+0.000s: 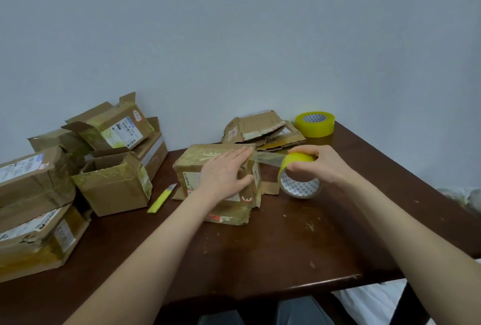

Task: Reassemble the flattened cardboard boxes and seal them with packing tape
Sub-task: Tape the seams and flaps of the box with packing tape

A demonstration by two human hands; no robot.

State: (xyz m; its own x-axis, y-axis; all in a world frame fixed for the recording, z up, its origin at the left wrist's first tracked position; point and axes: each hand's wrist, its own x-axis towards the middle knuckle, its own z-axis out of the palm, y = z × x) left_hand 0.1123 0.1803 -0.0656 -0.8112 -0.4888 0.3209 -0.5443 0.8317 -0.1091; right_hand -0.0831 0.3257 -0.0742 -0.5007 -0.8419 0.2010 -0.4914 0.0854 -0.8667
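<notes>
A worn cardboard box (pixel 197 166) stands in the middle of the dark wooden table (pixel 273 246). My left hand (pixel 226 172) lies flat with straight fingers on the box's top right edge, pressing down the end of a clear tape strip (pixel 268 156). That strip runs right to a yellow tape roll (pixel 299 176), which my right hand (pixel 322 164) grips from above, held just off the box's right side. Flattened cardboard boxes (pixel 260 130) lie in a pile behind the box.
A second yellow tape roll (pixel 315 123) sits at the back near the wall. A yellow utility knife (pixel 162 198) lies left of the box. Several assembled boxes (pixel 112 181) are stacked along the table's left side. The table's front edge is near my knees.
</notes>
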